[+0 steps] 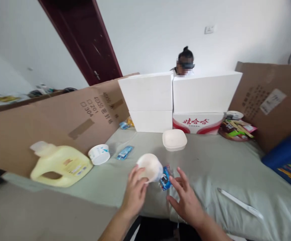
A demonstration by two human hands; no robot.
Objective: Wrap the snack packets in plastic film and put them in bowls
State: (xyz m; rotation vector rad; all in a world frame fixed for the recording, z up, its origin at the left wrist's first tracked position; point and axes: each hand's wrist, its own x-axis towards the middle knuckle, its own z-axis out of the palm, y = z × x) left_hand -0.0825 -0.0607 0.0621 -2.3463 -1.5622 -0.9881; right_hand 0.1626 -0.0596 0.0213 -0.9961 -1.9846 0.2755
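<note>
1. Presently, my left fingers (134, 178) hold a tilted white bowl (150, 164).
2. Blue packet (164, 179): just beside the bowl, at my loosely spread right fingers (177, 186); contact unclear.
3. Bowl gripped; packet apparently not yet.

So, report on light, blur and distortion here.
Head view: soft light, faint shadows on the green cloth; head view: print on the blue packet by the right hand too soft to read; head view: dark red door slants, perhaps from lens distortion or camera tilt.

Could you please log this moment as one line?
left hand: holds white bowl | right hand: open beside blue packet, contact unclear | beyond: white container
</note>
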